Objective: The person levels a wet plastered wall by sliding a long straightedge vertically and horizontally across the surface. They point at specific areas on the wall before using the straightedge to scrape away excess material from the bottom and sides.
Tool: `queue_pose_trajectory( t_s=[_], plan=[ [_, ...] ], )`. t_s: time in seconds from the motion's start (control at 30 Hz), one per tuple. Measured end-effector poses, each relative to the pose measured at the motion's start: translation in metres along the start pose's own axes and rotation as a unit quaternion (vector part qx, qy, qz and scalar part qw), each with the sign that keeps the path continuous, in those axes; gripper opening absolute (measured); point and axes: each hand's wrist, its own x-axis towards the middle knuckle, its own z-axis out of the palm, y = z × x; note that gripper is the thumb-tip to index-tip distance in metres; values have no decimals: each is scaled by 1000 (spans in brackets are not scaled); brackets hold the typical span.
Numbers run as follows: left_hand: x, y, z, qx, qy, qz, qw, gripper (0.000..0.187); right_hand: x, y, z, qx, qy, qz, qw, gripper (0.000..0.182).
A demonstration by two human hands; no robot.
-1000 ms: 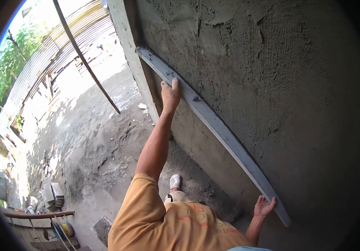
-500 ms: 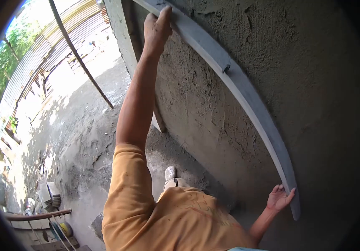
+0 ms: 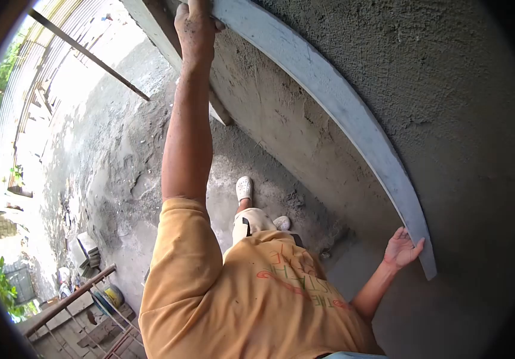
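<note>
A long grey straightedge board [image 3: 341, 113] lies flat against a rough, wet-plastered wall [image 3: 461, 90], running from the top centre down to the lower right. My left hand [image 3: 194, 27] is raised high and grips the board's upper part, arm fully stretched. My right hand [image 3: 402, 248] holds the board's lower end, with its fingers curled over the edge. My orange shirt fills the bottom of the view.
My feet in white shoes [image 3: 244, 188] stand on grey ground at the wall's base. A thin rod [image 3: 90, 54] leans at the upper left. Stacked blocks [image 3: 87, 251], a bucket [image 3: 111, 296] and a wooden rail [image 3: 72, 296] sit at the lower left.
Both hands have slid the board up the wall. The left arm went from half raised to fully stretched, and the right hand rose a little.
</note>
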Motion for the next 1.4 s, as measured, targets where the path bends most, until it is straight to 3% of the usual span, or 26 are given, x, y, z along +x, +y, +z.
queue_pose_trajectory(
  t_s=[0.03, 0.1, 0.2, 0.33, 0.4, 0.53, 0.73, 0.8, 0.9, 1.0, 1.17, 1.37, 1.4],
  plan=[
    [-14, -9, -1, -17, -8, 1, 1000, 44, -1, 0, -8, -5, 18, 7, 1000, 40],
    [-50, -60, -11, 57, 23, -106, 992, 44, -10, -5, -25, -18, 36, 19, 999, 40],
    [-120, -129, -36, 72, -2, -260, 963, 42, -34, -31, -66, -105, 176, 27, 978, 42],
    [-226, -224, -71, 23, 5, -444, 895, 44, -76, -79, -99, -165, 182, 58, 967, 43],
    [-267, -262, -78, -1, 9, -530, 848, 46, -86, -84, -86, -255, 337, 39, 906, 42],
    [-312, -347, -83, -40, 34, -637, 769, 47, -78, -71, -57, -345, 283, 100, 890, 41],
    [-304, -413, -71, -53, 74, -719, 689, 45, -27, 46, 0, -387, 277, 149, 867, 41],
    [-294, -434, -71, -62, 38, -747, 661, 43, -8, 101, 16, -386, 305, 167, 855, 41],
    [-268, -453, -66, -45, 38, -756, 652, 40, 14, 181, 29, -396, 311, 181, 845, 42],
    [-258, -511, -77, 7, 59, -750, 659, 37, 26, 245, 44, -395, 301, 193, 846, 43],
    [-217, -498, -102, 35, -7, -739, 673, 32, 26, 257, 67, -401, 319, 174, 841, 43],
    [-208, -385, -85, -117, -86, -709, 690, 33, 14, 154, 94, -412, 278, 67, 865, 43],
    [-194, -340, -78, -139, -96, -695, 699, 30, 15, 130, 99, -408, 284, 54, 866, 42]
  ],
)
